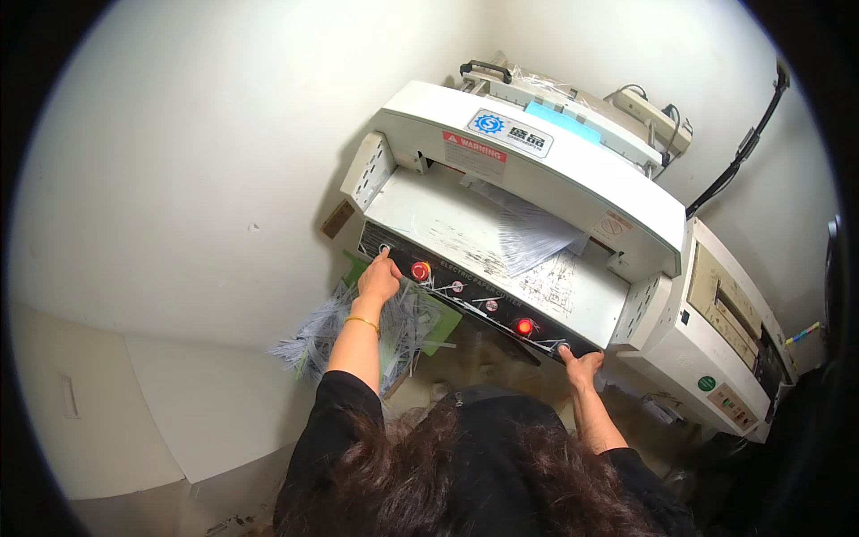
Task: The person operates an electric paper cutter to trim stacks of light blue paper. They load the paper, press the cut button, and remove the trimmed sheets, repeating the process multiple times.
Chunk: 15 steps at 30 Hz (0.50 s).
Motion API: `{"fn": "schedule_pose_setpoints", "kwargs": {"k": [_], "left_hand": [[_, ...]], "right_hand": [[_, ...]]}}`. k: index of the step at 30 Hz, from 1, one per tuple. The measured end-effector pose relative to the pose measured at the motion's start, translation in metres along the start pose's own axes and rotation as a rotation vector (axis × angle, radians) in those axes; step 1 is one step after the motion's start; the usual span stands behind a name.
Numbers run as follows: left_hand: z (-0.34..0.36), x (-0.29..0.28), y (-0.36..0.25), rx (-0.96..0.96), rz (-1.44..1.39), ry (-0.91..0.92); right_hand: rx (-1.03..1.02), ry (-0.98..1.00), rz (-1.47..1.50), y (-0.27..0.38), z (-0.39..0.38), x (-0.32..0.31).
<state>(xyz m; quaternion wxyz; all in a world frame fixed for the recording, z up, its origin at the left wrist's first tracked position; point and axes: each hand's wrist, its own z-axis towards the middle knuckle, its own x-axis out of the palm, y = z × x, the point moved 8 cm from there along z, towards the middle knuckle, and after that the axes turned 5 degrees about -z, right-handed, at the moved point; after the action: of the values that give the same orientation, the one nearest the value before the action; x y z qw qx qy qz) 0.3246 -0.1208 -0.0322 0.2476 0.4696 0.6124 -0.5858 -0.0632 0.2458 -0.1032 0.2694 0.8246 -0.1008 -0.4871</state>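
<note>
Black top [492, 447] — matching black sleeves [344, 394]; slim gold-coloured bangle [361, 320].

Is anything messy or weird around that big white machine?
Yes: paper strips lie in a tangled heap below the white machine, near the left hand, instead of stacked neatly. Dark smudges also dirty its pale bed.

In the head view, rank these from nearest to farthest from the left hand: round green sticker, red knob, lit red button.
From the left hand:
1. Red knob: just right of the hand, on the front panel.
2. Lit red button: farther right on that panel.
3. Round green sticker: far right, on the neighbouring machine.
</note>
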Motion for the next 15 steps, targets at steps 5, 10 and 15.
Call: {"fn": "schedule_pose_setpoints", "kwargs": {"k": [5,10,15], "left_hand": [[0.004,0.003,0.003,0.021,-0.020,-0.011],[-0.019,-0.026,-0.040,0.077,-0.253,-0.377],[-0.091,0.029,-0.252,0.737,-0.154,-0.385]], "right_hand": [[-0.011,0.000,0.015,-0.003,0.000,0.002],[-0.023,0.039,0.021,0.001,-0.006,0.002],[-0.150,0.034,0.440,-0.038,0.004,-0.027]]}}
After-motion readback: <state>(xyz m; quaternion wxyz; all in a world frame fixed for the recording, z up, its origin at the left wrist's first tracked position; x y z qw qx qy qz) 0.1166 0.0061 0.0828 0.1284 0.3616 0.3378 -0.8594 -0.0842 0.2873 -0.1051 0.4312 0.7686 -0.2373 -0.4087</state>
